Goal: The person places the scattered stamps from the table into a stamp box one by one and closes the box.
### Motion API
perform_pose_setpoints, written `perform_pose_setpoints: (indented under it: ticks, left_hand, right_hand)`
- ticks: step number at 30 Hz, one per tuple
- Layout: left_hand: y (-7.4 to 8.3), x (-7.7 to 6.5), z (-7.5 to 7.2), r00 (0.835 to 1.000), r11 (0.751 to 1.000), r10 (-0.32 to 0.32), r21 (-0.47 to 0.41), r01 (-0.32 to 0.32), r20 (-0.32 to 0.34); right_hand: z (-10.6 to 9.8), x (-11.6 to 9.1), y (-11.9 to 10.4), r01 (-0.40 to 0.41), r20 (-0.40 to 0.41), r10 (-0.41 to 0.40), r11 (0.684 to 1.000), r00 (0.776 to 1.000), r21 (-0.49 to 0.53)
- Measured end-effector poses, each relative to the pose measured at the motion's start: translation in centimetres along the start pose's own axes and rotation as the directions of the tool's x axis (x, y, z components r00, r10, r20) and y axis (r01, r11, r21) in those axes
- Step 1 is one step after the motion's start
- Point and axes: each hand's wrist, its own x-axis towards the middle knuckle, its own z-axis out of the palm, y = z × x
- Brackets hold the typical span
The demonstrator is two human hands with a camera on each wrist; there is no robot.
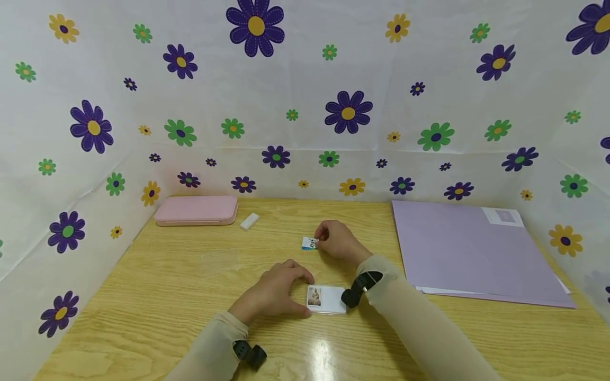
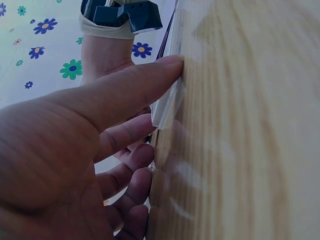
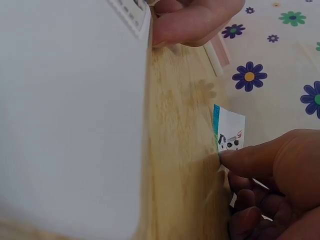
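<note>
A white card [image 1: 333, 300] lies on the table in front of me, with a stamp [image 1: 314, 296] showing a figure at its left end. My left hand [image 1: 278, 288] holds the card's left end, thumb [image 2: 167, 70] on the near edge and index finger at the far corner. Beyond the card, my right hand [image 1: 337, 241] pinches a small piece of paper [image 1: 308, 243] with a panda print and a blue-green edge. The right wrist view shows the paper [image 3: 230, 131] tilted up, with the thumb over its lower part. The card [image 3: 70, 120] fills that view's left side.
A pink pencil case [image 1: 196, 210] and a white eraser [image 1: 250, 221] sit at the back left. A clear plastic sheet [image 1: 219, 262] lies left of the hands. On the right is a large purple folder [image 1: 472, 254] with white sheets under it. Flowered cloth [image 1: 295, 100] surrounds the table.
</note>
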Motion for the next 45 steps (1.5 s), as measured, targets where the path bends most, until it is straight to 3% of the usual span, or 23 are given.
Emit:
perform_pose_setpoints:
  ticks: [18,24,30,45]
  left_hand:
    - [-0.3,0.1,0.3,1.0,1.0,0.011,0.011,-0.011,-0.007]
    - [-0.2,0.0,0.3,1.0,1.0,0.017,0.013,-0.017,-0.011]
    - [-0.3,0.0,0.3,1.0,1.0,0.021,0.011,-0.021,-0.012]
    - [-0.2,-0.2,0.3,1.0,1.0,0.025,0.003,-0.025,-0.015]
  right_hand:
    - [0.2,-0.5,0.6,0.016,-0.063,-0.01,0.994,0.998,0.109]
    - [0.5,-1.3,0.5,0.028,-0.104,-0.013,0.989,0.994,0.146]
    - [0.0,-2.5,0.0,0.018,-0.085,0.003,0.97,0.996,0.244]
    - [-2.1,-5.5,-1.2,0.122,-0.086,-0.104,0.96,0.991,0.253]
